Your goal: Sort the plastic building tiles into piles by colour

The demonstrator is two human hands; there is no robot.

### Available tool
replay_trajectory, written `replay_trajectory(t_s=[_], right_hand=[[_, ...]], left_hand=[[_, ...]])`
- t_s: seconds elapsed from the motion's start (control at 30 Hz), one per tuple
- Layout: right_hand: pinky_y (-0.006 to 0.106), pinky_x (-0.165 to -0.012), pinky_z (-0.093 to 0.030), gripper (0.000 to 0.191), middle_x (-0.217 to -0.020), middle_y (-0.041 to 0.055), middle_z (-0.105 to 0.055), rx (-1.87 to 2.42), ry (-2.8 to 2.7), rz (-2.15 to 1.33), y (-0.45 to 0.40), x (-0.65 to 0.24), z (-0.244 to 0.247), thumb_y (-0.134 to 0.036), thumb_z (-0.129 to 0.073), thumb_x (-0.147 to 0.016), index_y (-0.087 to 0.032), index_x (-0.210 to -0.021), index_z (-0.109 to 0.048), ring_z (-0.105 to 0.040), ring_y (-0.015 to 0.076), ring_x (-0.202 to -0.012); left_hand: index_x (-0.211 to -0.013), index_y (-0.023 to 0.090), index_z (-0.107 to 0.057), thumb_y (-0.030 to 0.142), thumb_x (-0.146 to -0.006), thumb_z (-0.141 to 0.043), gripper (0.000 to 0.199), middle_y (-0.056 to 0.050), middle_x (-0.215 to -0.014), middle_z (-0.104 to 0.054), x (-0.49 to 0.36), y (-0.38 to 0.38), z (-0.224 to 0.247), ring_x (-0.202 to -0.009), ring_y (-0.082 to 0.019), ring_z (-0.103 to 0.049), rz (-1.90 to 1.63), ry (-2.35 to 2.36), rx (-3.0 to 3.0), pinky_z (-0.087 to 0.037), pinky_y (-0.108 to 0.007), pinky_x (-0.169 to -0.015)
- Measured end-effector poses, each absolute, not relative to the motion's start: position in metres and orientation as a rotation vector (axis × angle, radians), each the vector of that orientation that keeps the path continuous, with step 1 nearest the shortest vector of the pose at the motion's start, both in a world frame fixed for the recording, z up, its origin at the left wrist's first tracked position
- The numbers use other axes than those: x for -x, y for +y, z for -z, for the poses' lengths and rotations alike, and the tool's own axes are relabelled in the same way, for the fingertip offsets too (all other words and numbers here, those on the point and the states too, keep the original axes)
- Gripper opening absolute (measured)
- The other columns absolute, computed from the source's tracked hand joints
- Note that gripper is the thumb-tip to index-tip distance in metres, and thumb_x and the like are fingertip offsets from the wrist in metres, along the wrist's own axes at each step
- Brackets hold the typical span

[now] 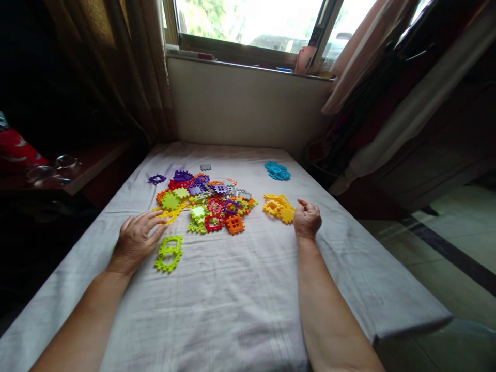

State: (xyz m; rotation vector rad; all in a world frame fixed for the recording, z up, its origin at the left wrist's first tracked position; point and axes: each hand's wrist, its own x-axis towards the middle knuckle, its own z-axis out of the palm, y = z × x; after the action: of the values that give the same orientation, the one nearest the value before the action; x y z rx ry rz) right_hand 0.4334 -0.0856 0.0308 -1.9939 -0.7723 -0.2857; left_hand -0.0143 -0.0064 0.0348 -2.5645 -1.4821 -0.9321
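My left hand [138, 240] is open, fingers stretched over yellow interlocking plastic tiles [172, 214] at the left side of a mixed pile. Whether the fingertips touch them I cannot tell. Two lime green frame tiles [169, 254] lie just right of that hand. My right hand [307, 219] is beside a small heap of yellow-orange tiles [277, 207], its fingers loosely bent and nothing visible in them. Between the hands spreads the mixed pile of red [214, 223], orange [235, 224], purple, green and grey tiles.
A blue tile heap [277, 170] lies at the back right. One purple tile [157, 179] and one grey tile [205, 167] lie apart behind the pile. A white cloth [232, 305] covers the table surface. Beyond are a window sill, curtains [127, 67] and hanging clothes.
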Motion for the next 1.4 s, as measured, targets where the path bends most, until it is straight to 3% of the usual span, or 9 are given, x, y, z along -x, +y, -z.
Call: replay_trajectory(t_s=[0.13,0.27,0.37,0.5,0.73,0.93,1.07,1.23,1.4], right_hand=[[0.032,-0.084,-0.051,0.03,-0.095,0.0093,-0.072,1.776,-1.114,0.133,-0.079,-0.395,-0.041,-0.026,-0.047,-0.085,-0.017,-0.097,-0.074,-0.064,0.0202,-0.089],[0.027,-0.077,-0.051,0.026,-0.089,0.0047,-0.073,1.464,-1.608,-0.223,-0.077,-0.332,-0.046,-0.035,-0.06,-0.086,-0.023,-0.105,-0.073,-0.064,0.015,-0.074],[0.026,-0.079,-0.05,0.032,-0.101,0.0053,-0.073,1.275,-1.814,-0.354,-0.078,-0.294,-0.044,-0.039,-0.068,-0.081,-0.025,-0.11,-0.071,-0.064,0.015,-0.08],[0.024,-0.071,-0.049,0.017,-0.089,0.0032,-0.073,1.212,-1.807,-0.498,-0.079,-0.27,-0.038,-0.037,-0.063,-0.087,-0.024,-0.09,-0.072,-0.06,0.0119,-0.069],[0.022,-0.061,-0.044,0.026,-0.069,-0.0005,-0.064,1.226,-1.611,-0.656,-0.075,-0.276,-0.044,-0.045,-0.062,-0.083,-0.02,-0.074,-0.065,-0.054,0.0107,-0.061],[0.026,-0.06,-0.048,0.044,-0.07,0.0025,-0.064,1.512,-0.842,-0.303,-0.069,-0.387,-0.039,-0.061,-0.056,-0.075,-0.018,-0.08,-0.063,-0.058,0.0148,-0.062],[0.027,-0.057,-0.046,0.046,-0.068,0.0069,-0.068,1.827,-0.545,-0.096,-0.084,-0.455,-0.022,-0.061,-0.055,-0.074,-0.016,-0.074,-0.065,-0.06,0.0177,-0.061],[0.026,-0.056,-0.038,0.029,-0.07,0.0066,-0.071,2.196,-0.656,-0.049,-0.091,-0.456,-0.018,-0.044,-0.057,-0.078,-0.019,-0.072,-0.072,-0.058,0.0193,-0.063],[0.029,-0.055,-0.031,0.038,-0.075,0.0076,-0.07,2.429,-0.781,-0.054,-0.094,-0.44,-0.03,-0.047,-0.048,-0.088,-0.023,-0.082,-0.077,-0.055,0.0194,-0.062]], left_hand=[[-0.093,0.023,-0.068,0.049,-0.093,-0.043,0.036,-0.006,-0.096,-0.076,-0.011,-0.017,-0.041,-0.093,-0.023,-0.069,1.203,-1.4,2.564,-0.053,-0.037,-0.089],[-0.09,0.022,-0.068,0.049,-0.094,-0.044,0.036,-0.005,-0.092,-0.076,-0.039,-0.03,-0.041,-0.087,-0.021,-0.07,1.344,-1.369,2.591,-0.054,-0.034,-0.085],[-0.089,0.021,-0.069,0.048,-0.093,-0.046,0.036,-0.004,-0.091,-0.076,-0.05,-0.037,-0.04,-0.085,-0.02,-0.07,1.416,-1.353,2.633,-0.054,-0.033,-0.085],[-0.089,0.022,-0.07,0.05,-0.093,-0.045,0.038,-0.004,-0.09,-0.076,-0.056,-0.04,-0.038,-0.084,-0.02,-0.07,1.456,-1.407,2.676,-0.055,-0.033,-0.084],[-0.1,0.021,-0.069,0.053,-0.095,-0.043,0.042,-0.006,-0.099,-0.075,-0.053,-0.039,-0.034,-0.094,-0.021,-0.069,1.387,-1.375,2.769,-0.054,-0.034,-0.088],[-0.125,0.026,-0.062,0.06,-0.085,-0.054,0.053,-0.009,-0.128,-0.066,-0.033,-0.033,-0.027,-0.122,-0.028,-0.058,0.809,-1.19,2.847,-0.038,-0.047,-0.11],[-0.131,0.027,-0.059,0.054,-0.084,-0.056,0.054,-0.011,-0.145,-0.053,-0.024,-0.027,-0.021,-0.137,-0.033,-0.043,0.609,-1.255,2.718,-0.026,-0.055,-0.115],[-0.124,0.025,-0.064,0.046,-0.089,-0.046,0.045,-0.013,-0.137,-0.06,-0.011,-0.016,-0.02,-0.133,-0.035,-0.047,0.692,-1.403,2.541,-0.024,-0.058,-0.113],[-0.115,0.027,-0.068,0.047,-0.092,-0.041,0.041,-0.012,-0.13,-0.065,-0.003,-0.007,-0.028,-0.127,-0.034,-0.052,0.743,-1.485,2.427,-0.028,-0.059,-0.11]])
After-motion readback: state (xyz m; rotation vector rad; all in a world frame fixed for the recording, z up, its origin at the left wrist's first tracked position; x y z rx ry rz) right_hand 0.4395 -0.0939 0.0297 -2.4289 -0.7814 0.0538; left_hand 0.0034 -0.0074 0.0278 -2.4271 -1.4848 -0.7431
